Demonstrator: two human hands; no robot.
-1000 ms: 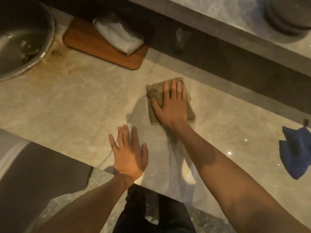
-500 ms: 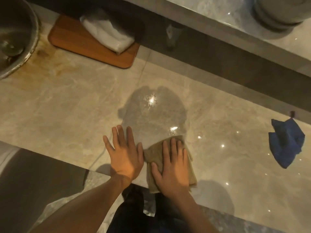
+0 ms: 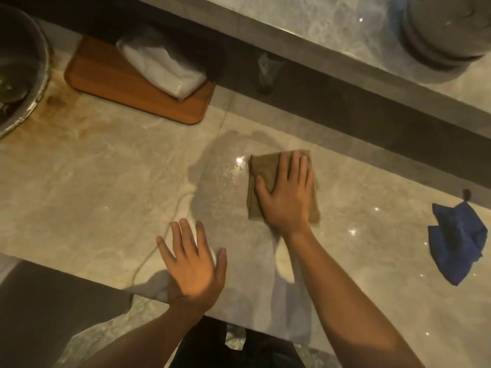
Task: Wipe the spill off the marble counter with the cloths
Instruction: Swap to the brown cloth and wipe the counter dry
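Observation:
My right hand [image 3: 288,193] presses flat on a folded tan cloth [image 3: 261,168] lying on the beige marble counter [image 3: 93,203]. A dark wet patch [image 3: 220,181] spreads just left of the cloth, with glints of light on it. My left hand [image 3: 192,264] rests flat on the counter near its front edge, fingers spread, holding nothing. A crumpled blue cloth [image 3: 455,241] lies on the counter at the far right, apart from both hands.
A wooden tray [image 3: 119,86] with a folded white towel [image 3: 162,66] stands at the back. A metal basin [image 3: 21,67] sits at the far left, brown stains beside it. A raised marble ledge [image 3: 332,30] with a round grey object [image 3: 449,30] runs along the back.
My right hand slid the tan cloth from the counter's front edge back out toward the middle. My left hand stayed near the front edge.

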